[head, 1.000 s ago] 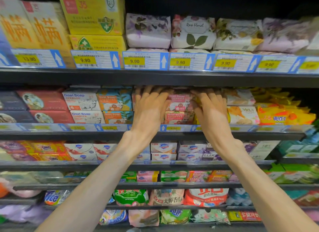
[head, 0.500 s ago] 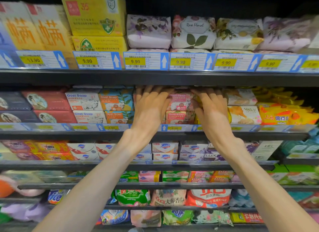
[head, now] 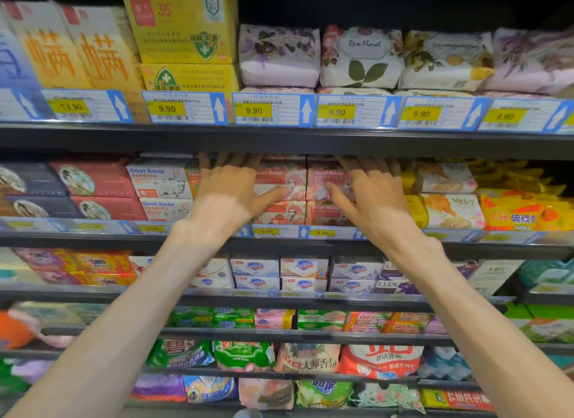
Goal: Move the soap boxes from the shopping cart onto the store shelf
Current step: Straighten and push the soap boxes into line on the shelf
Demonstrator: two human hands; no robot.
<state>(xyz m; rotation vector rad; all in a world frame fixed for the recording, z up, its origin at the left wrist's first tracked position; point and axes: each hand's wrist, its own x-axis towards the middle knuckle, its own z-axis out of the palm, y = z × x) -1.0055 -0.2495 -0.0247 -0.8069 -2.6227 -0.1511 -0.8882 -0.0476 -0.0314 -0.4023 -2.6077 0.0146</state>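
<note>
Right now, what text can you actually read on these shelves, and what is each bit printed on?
"Goat Soap": white soap box and pink soap boxes between the left hand and right hand.
"Rose Floral": wrapped soap, top shelf.
"13.90": far-left price tag.
"9.90": next price tags.
"OMO": red packs.
"LUX": dark box.
"MeLy": yellow-white box.
Middle-shelf tags and fine print: too blurred.

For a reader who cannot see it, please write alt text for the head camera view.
Both hands, left and right, reach into the second shelf with straight fingers against pink Goat Soap boxes stacked two high. White Goat Soap boxes sit beside them on the left, and floral-wrapped soaps line the shelf above.
</note>
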